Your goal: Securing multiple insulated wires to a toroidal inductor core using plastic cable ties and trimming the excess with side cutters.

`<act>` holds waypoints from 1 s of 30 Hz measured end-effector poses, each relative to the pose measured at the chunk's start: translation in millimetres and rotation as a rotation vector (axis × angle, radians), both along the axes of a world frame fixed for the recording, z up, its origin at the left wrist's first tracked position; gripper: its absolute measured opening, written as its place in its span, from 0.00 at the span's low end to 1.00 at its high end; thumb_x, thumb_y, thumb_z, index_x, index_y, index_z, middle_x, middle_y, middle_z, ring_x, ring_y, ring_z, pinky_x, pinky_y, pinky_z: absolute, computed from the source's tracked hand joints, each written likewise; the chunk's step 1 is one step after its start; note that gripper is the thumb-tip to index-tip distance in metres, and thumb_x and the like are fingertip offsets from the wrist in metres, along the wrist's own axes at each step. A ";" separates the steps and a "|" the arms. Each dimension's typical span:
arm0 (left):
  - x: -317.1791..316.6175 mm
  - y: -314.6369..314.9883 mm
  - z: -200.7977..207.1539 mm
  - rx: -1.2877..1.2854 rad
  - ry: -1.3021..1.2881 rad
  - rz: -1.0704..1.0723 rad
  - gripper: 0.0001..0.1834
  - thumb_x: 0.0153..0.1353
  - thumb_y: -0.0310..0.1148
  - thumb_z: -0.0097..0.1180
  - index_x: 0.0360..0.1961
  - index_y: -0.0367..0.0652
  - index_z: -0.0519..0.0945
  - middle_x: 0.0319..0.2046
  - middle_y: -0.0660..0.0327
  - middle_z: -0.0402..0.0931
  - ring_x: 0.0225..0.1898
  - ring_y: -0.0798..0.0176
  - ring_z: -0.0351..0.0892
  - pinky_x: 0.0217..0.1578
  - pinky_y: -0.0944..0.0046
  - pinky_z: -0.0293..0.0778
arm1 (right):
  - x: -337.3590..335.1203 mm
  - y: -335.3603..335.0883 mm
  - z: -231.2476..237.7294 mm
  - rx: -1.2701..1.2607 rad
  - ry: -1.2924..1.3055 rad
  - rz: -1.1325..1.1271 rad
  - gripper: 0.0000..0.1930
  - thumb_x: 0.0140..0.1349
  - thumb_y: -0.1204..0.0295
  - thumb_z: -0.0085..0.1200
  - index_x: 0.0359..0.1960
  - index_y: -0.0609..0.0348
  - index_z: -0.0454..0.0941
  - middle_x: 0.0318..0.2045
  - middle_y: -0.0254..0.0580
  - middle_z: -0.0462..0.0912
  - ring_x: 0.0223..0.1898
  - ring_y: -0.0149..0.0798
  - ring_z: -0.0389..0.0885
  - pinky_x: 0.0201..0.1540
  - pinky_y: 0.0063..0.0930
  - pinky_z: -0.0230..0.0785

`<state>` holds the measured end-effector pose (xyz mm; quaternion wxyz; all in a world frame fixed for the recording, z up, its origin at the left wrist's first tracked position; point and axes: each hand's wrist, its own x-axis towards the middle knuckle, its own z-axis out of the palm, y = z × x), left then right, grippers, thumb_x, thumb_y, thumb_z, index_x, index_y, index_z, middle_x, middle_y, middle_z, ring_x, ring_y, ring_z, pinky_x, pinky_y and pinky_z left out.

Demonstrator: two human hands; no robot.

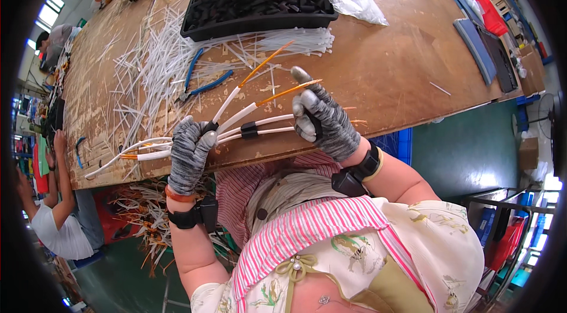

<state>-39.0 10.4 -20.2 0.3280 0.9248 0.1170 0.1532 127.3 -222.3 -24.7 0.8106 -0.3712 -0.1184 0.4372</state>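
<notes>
My left hand (190,150), in a grey striped glove, is closed round a bundle of white-sleeved wires (239,115) with bare orange ends. A black sleeve piece (210,128) shows at its thumb. Right of it, another black sleeve piece (250,130) sits round two white wires on the table edge. My right hand (328,121), gloved alike, has its index finger raised and its other fingers curled round a small dark piece (317,126), mostly hidden. One orange wire end reaches close to its fingertips. Other orange tips (356,115) stick out behind this hand.
A black tray (260,28) full of small black pieces stands at the back, beside a clear plastic bag (357,2). White cable ties (147,70) lie strewn at left, with blue-handled cutters (204,82). More wires (142,212) hang below the table. Co-workers (59,218) are at left.
</notes>
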 end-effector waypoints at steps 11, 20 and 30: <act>-0.2 0.5 -6.9 -0.108 0.032 0.048 0.12 0.58 0.36 0.52 0.36 0.39 0.80 0.27 0.58 0.76 0.38 0.52 0.71 0.54 0.55 0.58 | 64.3 -1.1 -12.7 0.230 0.207 -0.245 0.21 0.62 0.47 0.43 0.33 0.53 0.73 0.20 0.31 0.70 0.18 0.27 0.67 0.19 0.20 0.63; 0.3 1.5 -7.5 -0.168 0.049 0.067 0.11 0.58 0.34 0.52 0.36 0.38 0.80 0.28 0.57 0.76 0.38 0.53 0.70 0.52 0.57 0.59 | 35.2 -17.5 -14.2 0.080 0.390 -0.085 0.18 0.64 0.63 0.40 0.50 0.60 0.68 0.36 0.40 0.74 0.25 0.31 0.70 0.19 0.19 0.65; 0.3 1.2 -6.4 -0.202 0.034 0.055 0.11 0.57 0.34 0.53 0.35 0.37 0.80 0.27 0.58 0.76 0.36 0.54 0.71 0.52 0.57 0.59 | 37.4 -21.7 -16.9 -0.014 0.013 -0.173 0.15 0.66 0.59 0.43 0.44 0.56 0.72 0.31 0.43 0.80 0.15 0.22 0.66 0.14 0.13 0.59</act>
